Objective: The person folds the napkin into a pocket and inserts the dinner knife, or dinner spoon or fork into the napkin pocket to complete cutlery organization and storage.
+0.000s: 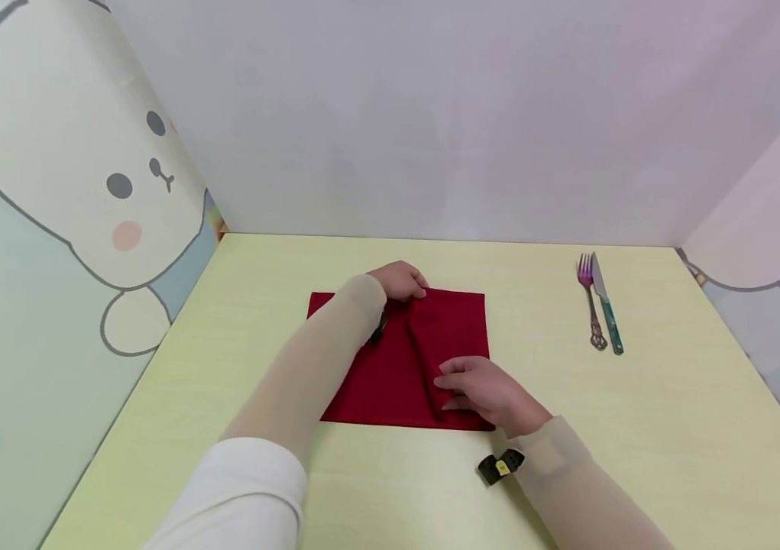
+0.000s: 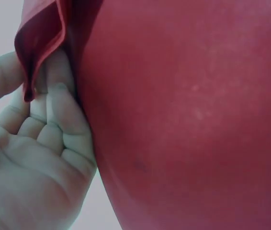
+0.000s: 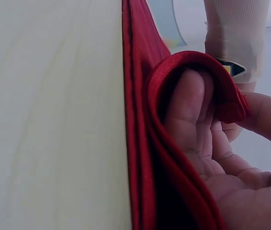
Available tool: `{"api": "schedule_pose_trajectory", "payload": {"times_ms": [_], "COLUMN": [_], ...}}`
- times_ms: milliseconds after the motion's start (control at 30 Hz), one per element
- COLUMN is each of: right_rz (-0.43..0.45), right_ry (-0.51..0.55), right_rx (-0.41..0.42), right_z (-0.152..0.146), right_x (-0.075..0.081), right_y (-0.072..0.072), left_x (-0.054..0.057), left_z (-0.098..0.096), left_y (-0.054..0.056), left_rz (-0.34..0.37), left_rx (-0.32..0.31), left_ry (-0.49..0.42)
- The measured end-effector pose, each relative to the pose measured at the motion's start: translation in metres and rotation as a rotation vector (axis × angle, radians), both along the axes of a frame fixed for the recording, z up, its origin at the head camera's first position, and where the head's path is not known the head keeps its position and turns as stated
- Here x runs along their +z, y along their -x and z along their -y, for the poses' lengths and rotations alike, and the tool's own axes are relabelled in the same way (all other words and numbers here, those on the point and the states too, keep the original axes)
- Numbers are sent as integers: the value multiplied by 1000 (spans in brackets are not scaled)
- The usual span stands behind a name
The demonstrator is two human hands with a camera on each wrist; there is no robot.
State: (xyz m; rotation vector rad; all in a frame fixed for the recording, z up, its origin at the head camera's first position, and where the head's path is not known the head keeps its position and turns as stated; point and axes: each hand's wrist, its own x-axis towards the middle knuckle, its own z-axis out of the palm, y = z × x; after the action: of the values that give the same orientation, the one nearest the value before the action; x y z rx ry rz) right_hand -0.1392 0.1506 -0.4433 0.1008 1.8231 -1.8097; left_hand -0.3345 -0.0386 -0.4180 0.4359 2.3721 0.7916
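A red cloth napkin (image 1: pixel 381 386) lies on the table, with a folded flap (image 1: pixel 454 325) turned over its right part. At the far end of this flap my left hand (image 1: pixel 399 280) holds the cloth; in the left wrist view its thumb and fingers (image 2: pixel 61 108) are around a folded corner. My right hand (image 1: pixel 482 389) grips the flap's near end. Seen from the right wrist, the layered cloth (image 3: pixel 183 60) curls over the fingers (image 3: pixel 188 108), with the thumb on its outer side. Part of the napkin is hidden under the left forearm.
A fork (image 1: pixel 591 302) and a green-handled knife (image 1: pixel 608 305) lie side by side on the right of the pale table (image 1: pixel 678 428). A plain light wall (image 1: pixel 445 137) rises behind it, and cartoon-printed panels (image 1: pixel 73 176) stand at both sides.
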Motion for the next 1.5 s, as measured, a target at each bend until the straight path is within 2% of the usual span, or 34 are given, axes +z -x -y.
{"api": "schedule_pose_trajectory", "payload": {"times_ms": [233, 400, 533, 633, 733, 800, 933, 1100, 1333, 1500], "right_rz": [-17, -46, -120, -169, -188, -199, -219, -206, -43, 12], "right_ry": [6, -35, -78, -97, -84, -82, -98, -54, 234, 317], "right_rx": [-4, -23, -29, -47, -85, -102, -98, -55, -32, -19], "right_z": [-1, 1, 5, 10, 17, 23, 38, 62, 91, 106], "right_x": [-1, 7, 30, 50, 65, 69, 64, 50, 23, 9], "right_y": [1, 1, 1, 0, -1, -1, 0, 2, 5, 5], "left_x": [-7, -6, 7, 26, 46, 58, 69, 65, 52, 42], "left_z": [4, 9, 10, 12, 15, 20, 35, 61, 93, 110], "left_y": [5, 3, 0, 1, 2, 1, 0, 1, -3, -4], "left_rz": [-12, 18, 82, 122, 132, 121, 100, 76, 61, 30], "left_rx": [-3, 28, 70, 84, 76, 69, 62, 86, 137, 160], "left_ry": [-29, -146, -296, -386, -418, -399, -315, -243, -210, -138]}}
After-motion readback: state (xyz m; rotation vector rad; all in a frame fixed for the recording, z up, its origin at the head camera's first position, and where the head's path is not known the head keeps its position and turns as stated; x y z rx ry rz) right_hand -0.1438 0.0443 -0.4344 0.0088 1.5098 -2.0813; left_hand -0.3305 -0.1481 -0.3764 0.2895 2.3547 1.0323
